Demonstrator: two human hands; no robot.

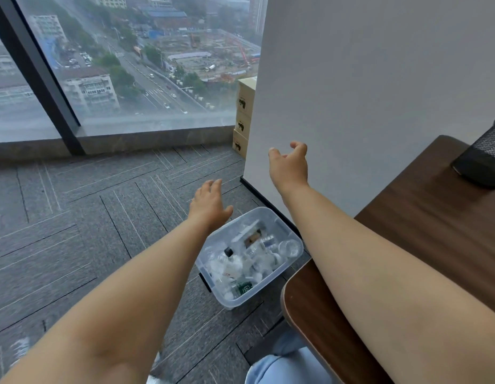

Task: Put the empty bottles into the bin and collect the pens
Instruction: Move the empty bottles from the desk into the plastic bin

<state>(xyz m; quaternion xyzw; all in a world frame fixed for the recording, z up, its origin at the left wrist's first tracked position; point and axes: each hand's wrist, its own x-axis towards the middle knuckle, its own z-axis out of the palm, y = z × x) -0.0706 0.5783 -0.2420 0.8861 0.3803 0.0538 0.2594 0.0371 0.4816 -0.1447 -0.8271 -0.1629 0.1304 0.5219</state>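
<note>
Although no pens can be seen anywhere, the bottle half of the job looks well advanced: the bin [250,259], a clear plastic tub on the carpet beside the corner of the tabletop [423,225], already holds a heap of clear empty bottles [235,266], some with white caps and one with a dark cap. No bottle shows on the stretch of tabletop in view or on the floor around the bin, so that part is judged done or close to it, though most of the tabletop lies outside the picture. What remains, by that reading, is gathering the pens. A black mesh holder [483,156] stands at the far edge of the tabletop and may be where they belong; its inside cannot be seen.

Both arms reach forward with nothing in either hand. The left hand [209,205] hangs above the carpet just beyond the bin's far left corner, palm down, its fingers [213,187] held straight and loosely together with the thumb spread to the side; it touches nothing. The right hand [289,163] is raised higher, in front of the white wall [379,79], its fingers [299,146] half curled and apart from the thumb, an open, slack pose with no object between them. Whether it brushes the wall cannot be told.
</note>
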